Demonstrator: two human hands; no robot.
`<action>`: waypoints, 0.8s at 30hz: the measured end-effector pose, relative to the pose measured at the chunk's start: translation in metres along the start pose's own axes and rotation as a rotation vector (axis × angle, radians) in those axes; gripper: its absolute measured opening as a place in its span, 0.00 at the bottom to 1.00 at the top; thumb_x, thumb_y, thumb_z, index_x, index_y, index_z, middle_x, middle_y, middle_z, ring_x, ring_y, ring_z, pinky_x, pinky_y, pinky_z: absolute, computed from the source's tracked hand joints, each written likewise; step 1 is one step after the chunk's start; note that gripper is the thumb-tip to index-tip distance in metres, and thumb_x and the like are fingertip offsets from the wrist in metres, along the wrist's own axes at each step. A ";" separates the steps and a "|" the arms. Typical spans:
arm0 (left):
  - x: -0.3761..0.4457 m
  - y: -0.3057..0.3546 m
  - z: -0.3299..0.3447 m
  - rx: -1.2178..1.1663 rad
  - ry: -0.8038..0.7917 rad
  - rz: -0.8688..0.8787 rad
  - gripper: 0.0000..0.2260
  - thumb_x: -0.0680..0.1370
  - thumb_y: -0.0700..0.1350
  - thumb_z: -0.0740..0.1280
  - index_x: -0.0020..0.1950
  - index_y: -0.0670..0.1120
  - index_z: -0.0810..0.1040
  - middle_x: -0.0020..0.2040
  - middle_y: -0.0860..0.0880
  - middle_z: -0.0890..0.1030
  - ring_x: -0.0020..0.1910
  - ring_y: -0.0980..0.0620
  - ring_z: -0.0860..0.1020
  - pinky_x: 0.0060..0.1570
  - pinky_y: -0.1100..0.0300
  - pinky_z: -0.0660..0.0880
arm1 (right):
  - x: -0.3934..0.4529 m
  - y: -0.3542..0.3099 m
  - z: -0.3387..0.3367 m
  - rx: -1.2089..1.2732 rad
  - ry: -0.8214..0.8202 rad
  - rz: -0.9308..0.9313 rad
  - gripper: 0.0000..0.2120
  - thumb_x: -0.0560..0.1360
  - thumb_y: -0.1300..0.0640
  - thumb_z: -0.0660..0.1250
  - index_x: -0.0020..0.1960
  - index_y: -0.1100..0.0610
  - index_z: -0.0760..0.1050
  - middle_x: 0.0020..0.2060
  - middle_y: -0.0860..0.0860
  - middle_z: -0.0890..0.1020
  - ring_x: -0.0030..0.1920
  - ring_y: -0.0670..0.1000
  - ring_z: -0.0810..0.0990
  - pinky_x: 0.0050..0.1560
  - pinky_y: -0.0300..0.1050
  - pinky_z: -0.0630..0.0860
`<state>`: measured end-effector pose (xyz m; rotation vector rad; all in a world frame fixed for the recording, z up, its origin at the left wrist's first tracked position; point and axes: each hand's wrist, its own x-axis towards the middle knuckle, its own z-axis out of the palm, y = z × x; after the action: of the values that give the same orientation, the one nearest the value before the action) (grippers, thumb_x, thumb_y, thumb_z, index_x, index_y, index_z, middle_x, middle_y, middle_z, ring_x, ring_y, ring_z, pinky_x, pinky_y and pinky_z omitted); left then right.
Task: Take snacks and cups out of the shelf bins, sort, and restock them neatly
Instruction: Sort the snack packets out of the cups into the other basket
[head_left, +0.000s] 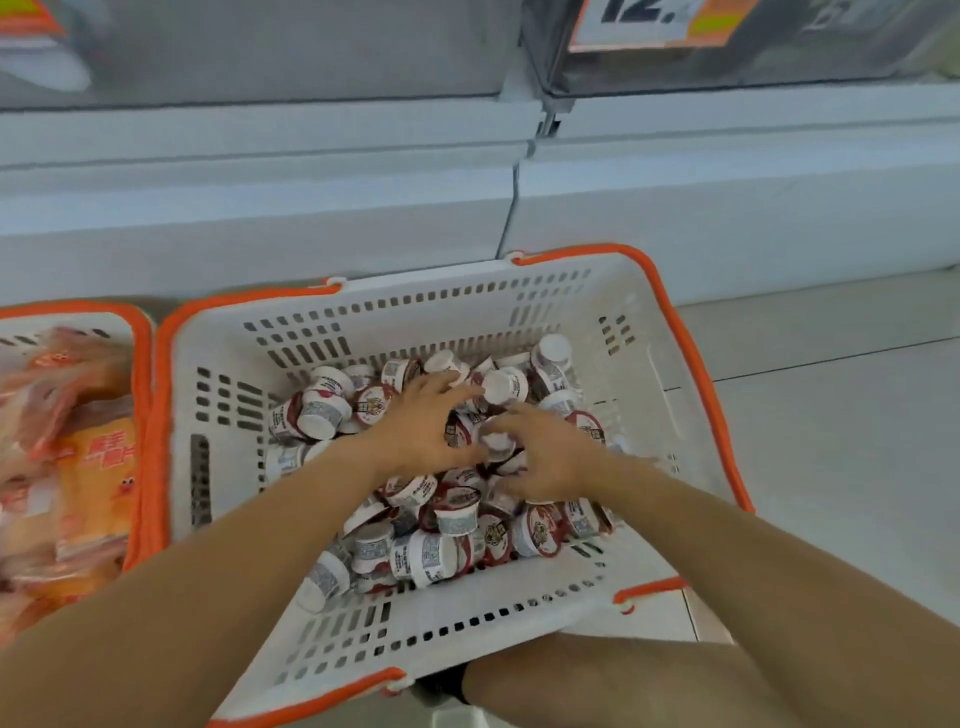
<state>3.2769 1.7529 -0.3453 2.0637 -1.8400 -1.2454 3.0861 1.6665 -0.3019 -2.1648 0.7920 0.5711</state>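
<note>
Both hands, left (421, 423) and right (540, 457), grasp cups (441, 551) mid-pile. Basket (623, 312) walls stand well apart from them; a snack basket (140, 364) touches its left rim.

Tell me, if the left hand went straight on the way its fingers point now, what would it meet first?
Probably the white cup lying on its side just past the left hand; its fingertips look almost on it, though depth is unclear.

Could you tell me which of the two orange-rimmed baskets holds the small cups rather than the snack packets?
The larger-looking middle basket, where both hands work: it holds the white cups. The basket at the left edge holds orange snack packets.
</note>
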 end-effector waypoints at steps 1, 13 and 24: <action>0.002 -0.003 0.005 0.056 -0.053 0.001 0.43 0.68 0.75 0.62 0.79 0.60 0.57 0.81 0.48 0.51 0.79 0.41 0.49 0.75 0.36 0.52 | 0.000 0.015 -0.011 -0.042 0.126 0.045 0.31 0.71 0.47 0.76 0.71 0.51 0.70 0.65 0.54 0.71 0.64 0.54 0.71 0.66 0.51 0.71; -0.012 -0.007 0.024 0.207 -0.095 0.015 0.23 0.76 0.56 0.69 0.69 0.56 0.67 0.60 0.51 0.70 0.64 0.49 0.71 0.77 0.46 0.49 | 0.015 0.058 -0.008 -0.063 -0.006 0.395 0.72 0.60 0.33 0.80 0.78 0.45 0.26 0.67 0.58 0.77 0.61 0.60 0.80 0.61 0.52 0.76; -0.042 0.024 0.045 0.352 -0.114 -0.115 0.42 0.65 0.75 0.68 0.74 0.56 0.65 0.80 0.42 0.50 0.79 0.39 0.45 0.75 0.33 0.40 | 0.014 0.033 0.005 0.717 0.063 0.237 0.53 0.65 0.59 0.83 0.80 0.47 0.54 0.72 0.52 0.70 0.67 0.53 0.73 0.68 0.55 0.74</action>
<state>3.2331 1.8022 -0.3401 2.3478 -2.1525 -1.1538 3.0723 1.6480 -0.3297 -1.4456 1.0965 0.2684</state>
